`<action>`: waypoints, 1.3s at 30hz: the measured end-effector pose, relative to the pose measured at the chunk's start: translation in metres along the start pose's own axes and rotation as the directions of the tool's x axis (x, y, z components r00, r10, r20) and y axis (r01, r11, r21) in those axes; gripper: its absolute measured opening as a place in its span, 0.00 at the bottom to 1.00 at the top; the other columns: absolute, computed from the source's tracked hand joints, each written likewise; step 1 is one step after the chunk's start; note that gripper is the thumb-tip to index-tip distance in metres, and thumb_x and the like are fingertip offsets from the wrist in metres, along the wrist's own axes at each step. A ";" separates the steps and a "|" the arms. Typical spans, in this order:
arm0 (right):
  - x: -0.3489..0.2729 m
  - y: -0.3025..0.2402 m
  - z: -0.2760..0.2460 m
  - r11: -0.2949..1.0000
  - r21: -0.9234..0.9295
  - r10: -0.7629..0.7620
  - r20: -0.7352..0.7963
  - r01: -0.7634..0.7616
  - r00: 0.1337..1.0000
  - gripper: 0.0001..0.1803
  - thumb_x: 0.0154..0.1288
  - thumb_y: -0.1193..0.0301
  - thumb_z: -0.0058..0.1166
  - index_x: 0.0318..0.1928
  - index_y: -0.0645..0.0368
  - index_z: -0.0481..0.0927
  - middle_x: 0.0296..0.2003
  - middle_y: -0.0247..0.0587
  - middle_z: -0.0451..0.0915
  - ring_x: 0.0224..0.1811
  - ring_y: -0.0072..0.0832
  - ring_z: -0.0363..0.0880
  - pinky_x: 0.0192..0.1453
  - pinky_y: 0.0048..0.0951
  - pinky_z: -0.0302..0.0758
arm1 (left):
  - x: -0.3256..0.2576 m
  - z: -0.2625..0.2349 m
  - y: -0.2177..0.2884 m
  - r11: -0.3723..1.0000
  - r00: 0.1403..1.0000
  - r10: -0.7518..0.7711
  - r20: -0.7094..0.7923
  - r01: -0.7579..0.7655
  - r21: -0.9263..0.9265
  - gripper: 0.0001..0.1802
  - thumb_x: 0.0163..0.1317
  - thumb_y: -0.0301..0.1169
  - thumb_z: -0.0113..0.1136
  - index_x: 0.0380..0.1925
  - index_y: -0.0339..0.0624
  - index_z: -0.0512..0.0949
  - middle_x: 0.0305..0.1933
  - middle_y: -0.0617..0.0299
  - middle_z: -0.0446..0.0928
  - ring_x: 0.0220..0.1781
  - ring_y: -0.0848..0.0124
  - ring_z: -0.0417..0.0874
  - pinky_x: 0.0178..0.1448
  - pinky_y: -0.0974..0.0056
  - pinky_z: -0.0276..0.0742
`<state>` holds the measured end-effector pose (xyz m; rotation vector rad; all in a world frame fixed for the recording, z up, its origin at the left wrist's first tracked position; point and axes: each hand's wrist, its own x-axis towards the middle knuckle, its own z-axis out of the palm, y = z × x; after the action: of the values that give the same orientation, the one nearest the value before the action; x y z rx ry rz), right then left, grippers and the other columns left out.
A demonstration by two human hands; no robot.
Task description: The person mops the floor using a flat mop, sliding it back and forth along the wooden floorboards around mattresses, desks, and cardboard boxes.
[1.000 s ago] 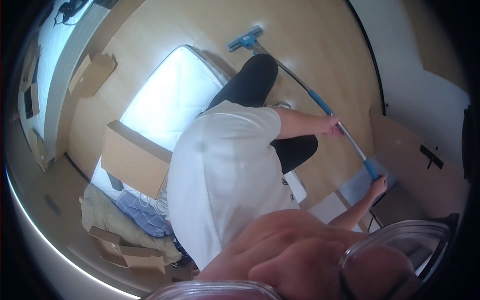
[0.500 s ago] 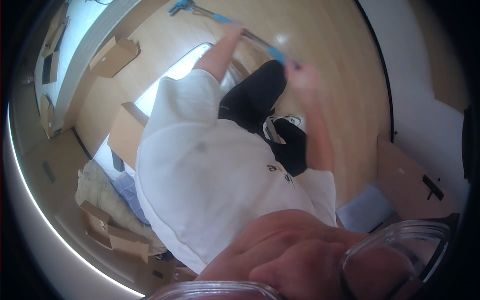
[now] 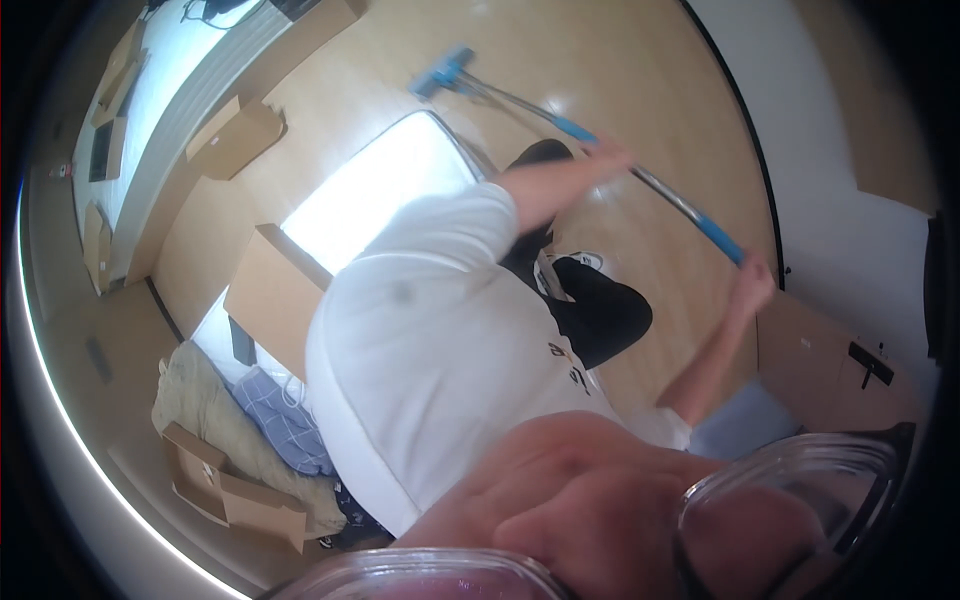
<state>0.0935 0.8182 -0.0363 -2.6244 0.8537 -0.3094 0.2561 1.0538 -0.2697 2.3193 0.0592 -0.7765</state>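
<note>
A mop with a silver pole [image 3: 665, 190] and blue grip sections slants across the floor from far left to near right. Its flat blue-and-grey head [image 3: 442, 74] rests on the wooden floor, a little smeared by motion. Partway along the pole, my left hand [image 3: 608, 157] is wrapped round it, just beyond a blue section. My right hand [image 3: 752, 285] grips the pole's near end, below the other blue section. Both arms are stretched out from the white short sleeves.
A white mattress [image 3: 375, 175] lies left of my legs, bearing an open cardboard box [image 3: 275, 290]. More cardboard [image 3: 238, 138] stands beyond it. Bedding [image 3: 275, 415] is heaped at lower left. A white wall [image 3: 800, 130] and a brown door with a black handle [image 3: 870, 364] bound the right side.
The mop has been drawn back, its head sliding right and nearer. Both hands have moved right with it, the right hand also coming nearer. More of the mattress shows.
</note>
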 end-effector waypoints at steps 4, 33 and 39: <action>-0.015 0.220 -0.140 0.990 -0.094 -0.132 -0.404 0.102 0.905 0.18 0.69 0.64 0.51 0.48 0.66 0.82 0.41 0.49 0.84 0.41 0.35 0.82 0.49 0.36 0.77 | -0.104 0.085 0.114 0.729 0.645 0.683 0.342 -0.624 -0.280 0.18 0.59 0.42 0.55 0.42 0.41 0.80 0.34 0.53 0.78 0.32 0.61 0.80 0.34 0.54 0.77; -0.374 0.079 -0.013 0.358 0.439 0.281 0.791 -0.824 0.544 0.19 0.72 0.54 0.42 0.32 0.56 0.72 0.18 0.35 0.72 0.17 0.25 0.70 0.23 0.27 0.67 | -0.169 0.227 0.001 0.899 0.750 0.422 0.510 -0.272 -0.343 0.12 0.54 0.38 0.59 0.31 0.41 0.79 0.29 0.55 0.78 0.30 0.62 0.80 0.33 0.57 0.76; -0.210 0.021 0.184 0.376 0.672 -0.025 0.695 -0.638 0.718 0.31 0.73 0.43 0.32 0.41 0.57 0.77 0.31 0.40 0.78 0.30 0.28 0.74 0.34 0.32 0.71 | -0.137 0.084 -0.044 0.791 0.608 0.181 0.773 0.377 -0.482 0.20 0.68 0.46 0.45 0.39 0.41 0.77 0.32 0.59 0.77 0.31 0.65 0.80 0.33 0.53 0.77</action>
<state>-0.0265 0.9788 -0.2318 -1.2977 0.6637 0.1970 0.0893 1.0581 -0.2700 1.1940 0.0387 -1.5404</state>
